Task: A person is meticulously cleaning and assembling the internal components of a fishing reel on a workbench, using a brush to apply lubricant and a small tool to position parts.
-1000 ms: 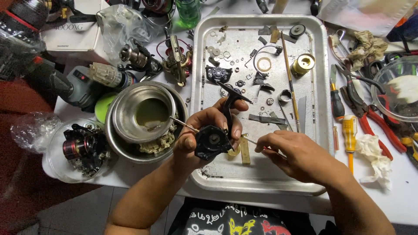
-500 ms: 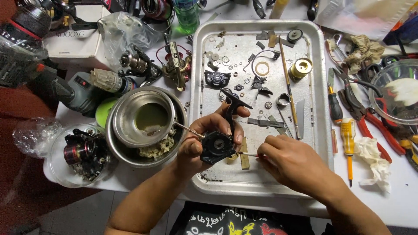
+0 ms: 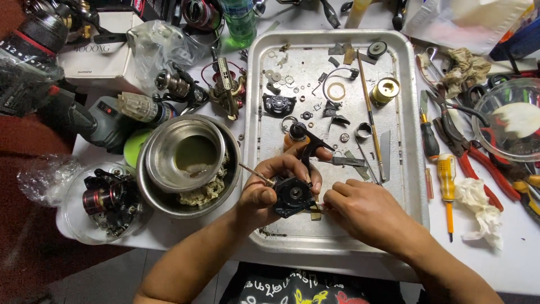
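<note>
My left hand grips a black fishing reel body over the near part of a metal tray. The reel's black handle arm sticks up away from me. A thin metal pin pokes out to the left past my left fingers. My right hand sits just right of the reel, fingers pinched on a thin tool whose tip touches the reel's side; most of the tool is hidden. Several small reel parts, washers and springs lie scattered on the tray's far half.
Nested steel bowls with murky liquid stand left of the tray. A dismantled reel in a clear dish is further left. Screwdrivers, red pliers, a rag and a glass bowl lie right. A power drill lies far left.
Both hands have shifted slightly toward me and stayed on the reel. The right hand's fingers have closed in nearer the reel's side.
</note>
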